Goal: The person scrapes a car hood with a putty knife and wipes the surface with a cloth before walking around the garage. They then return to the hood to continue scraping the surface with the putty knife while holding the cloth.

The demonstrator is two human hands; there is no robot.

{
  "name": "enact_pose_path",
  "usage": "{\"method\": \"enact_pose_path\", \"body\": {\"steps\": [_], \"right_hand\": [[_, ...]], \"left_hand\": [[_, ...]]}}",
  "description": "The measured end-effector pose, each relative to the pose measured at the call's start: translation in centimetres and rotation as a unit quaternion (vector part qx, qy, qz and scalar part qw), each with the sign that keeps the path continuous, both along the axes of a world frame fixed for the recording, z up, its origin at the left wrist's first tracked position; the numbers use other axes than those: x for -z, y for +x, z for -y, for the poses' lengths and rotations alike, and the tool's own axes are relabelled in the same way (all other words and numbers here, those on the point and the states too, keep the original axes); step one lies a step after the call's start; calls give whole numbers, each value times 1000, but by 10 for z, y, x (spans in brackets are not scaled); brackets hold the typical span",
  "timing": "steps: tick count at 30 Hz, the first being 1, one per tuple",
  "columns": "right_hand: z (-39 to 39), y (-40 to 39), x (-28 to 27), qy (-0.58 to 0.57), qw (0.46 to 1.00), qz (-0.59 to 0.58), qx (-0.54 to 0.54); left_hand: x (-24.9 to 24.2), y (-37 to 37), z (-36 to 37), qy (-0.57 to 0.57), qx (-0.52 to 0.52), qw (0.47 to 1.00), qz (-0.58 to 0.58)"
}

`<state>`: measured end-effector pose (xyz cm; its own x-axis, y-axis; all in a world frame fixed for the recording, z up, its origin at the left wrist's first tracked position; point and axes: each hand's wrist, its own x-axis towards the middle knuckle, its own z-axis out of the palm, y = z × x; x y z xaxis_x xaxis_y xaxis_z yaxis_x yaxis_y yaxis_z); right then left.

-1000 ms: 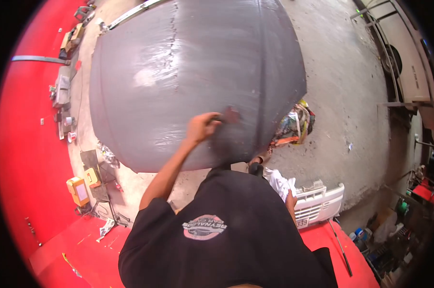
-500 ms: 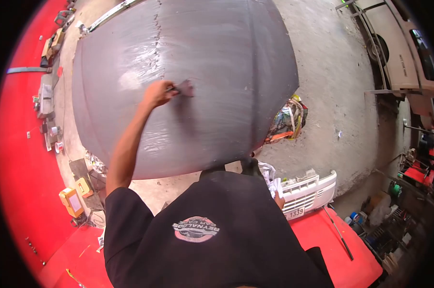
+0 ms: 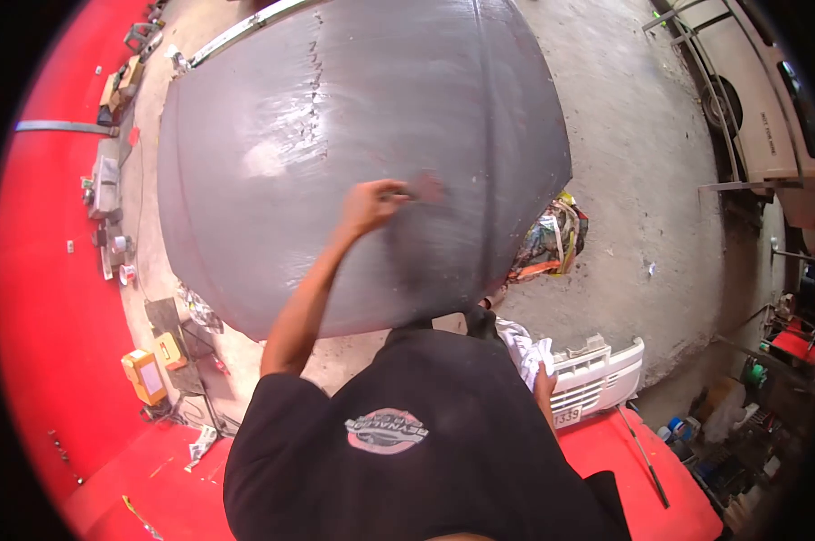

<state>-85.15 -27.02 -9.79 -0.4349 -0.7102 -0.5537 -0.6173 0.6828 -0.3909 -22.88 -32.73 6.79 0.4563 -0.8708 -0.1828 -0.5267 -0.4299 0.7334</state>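
A large grey car hood (image 3: 245,216) lies in front of me, with a jagged line of marks and a pale patch on its surface. My left hand (image 3: 370,207) is closed around the handle of a putty knife (image 3: 431,187), over the middle of the hood. Its wide blade points right and is smeared by motion. Low on the right, beside my body, my right hand (image 3: 544,382) grips a crumpled white cloth (image 3: 535,353). The fingers of that hand are partly covered by the cloth.
Behind the cloth, a white front grille (image 3: 597,371) with a number plate rests by a red panel (image 3: 624,460), which carries a thin rod (image 3: 642,455). A stuffed plastic bag (image 3: 552,239) sits beside the hood's right edge. An orange box (image 3: 143,377) stands at left.
My left hand has swept the putty knife to the right across the hood. The right hand and cloth show more fully beside my body. The whole view has shifted slightly.
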Motion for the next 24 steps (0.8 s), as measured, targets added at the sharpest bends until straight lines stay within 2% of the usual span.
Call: {"method": "enact_pose_path", "body": {"steps": [1, 2, 3, 4, 5, 6, 7, 8, 10, 11, 12, 14, 15, 18, 19, 20, 21, 22, 24], "right_hand": [[4, 3, 5, 15, 999, 31, 15], [6, -2, 24, 29, 997, 61, 32], [8, -7, 41, 47, 997, 57, 25], [15, 22, 7, 44, 996, 66, 43], [10, 24, 17, 32, 994, 97, 29], [8, 19, 31, 19, 992, 127, 12], [7, 24, 28, 8, 996, 91, -21], [18, 62, -30, 45, 997, 63, -27], [6, 58, -20, 28, 992, 120, 2], [9, 67, -41, 28, 996, 86, -27], [2, 53, -22, 46, 997, 52, -31], [-11, 24, 9, 14, 998, 49, -32], [-7, 23, -4, 44, 997, 60, -11], [2, 20, -39, 43, 998, 48, 19], [-2, 0, -17, 34, 999, 8, 17], [-4, -11, -13, 3, 999, 36, 20], [-2, -17, -17, -4, 999, 36, 26], [1, -23, -21, -13, 999, 35, 33], [1, -52, 0, -32, 999, 32, 32]], "left_hand": [[19, 48, -39, -32, -30, 996, 75], [6, 86, -74, -13, -53, 993, 109], [13, 131, -111, 21, -91, 991, 99], [28, 180, -150, 46, -116, 986, 110], [15, 205, -169, 124, -123, 970, 171], [3, 223, -180, 168, -126, 961, 180], [-5, 232, -182, 210, -130, 951, 187], [-9, 229, -171, 211, -107, 952, 193], [-17, 222, -132, 210, -62, 954, 206], [-27, 206, -103, 208, -33, 956, 202], [-31, 182, -68, 205, -6, 958, 199], [-21, 138, -5, 174, 45, 963, 203], [-20, 111, 29, 173, 79, 960, 206], [-14, 6, 122, 157, 183, 948, 208], [-11, -28, 145, 152, 216, 939, 218], [-19, -63, 162, 123, 267, 929, 225], [13, -88, 178, 129, 290, 925, 209], [12, -111, 183, 112, 283, 934, 190], [2, -125, 163, 25, 188, 981, 48]]}}
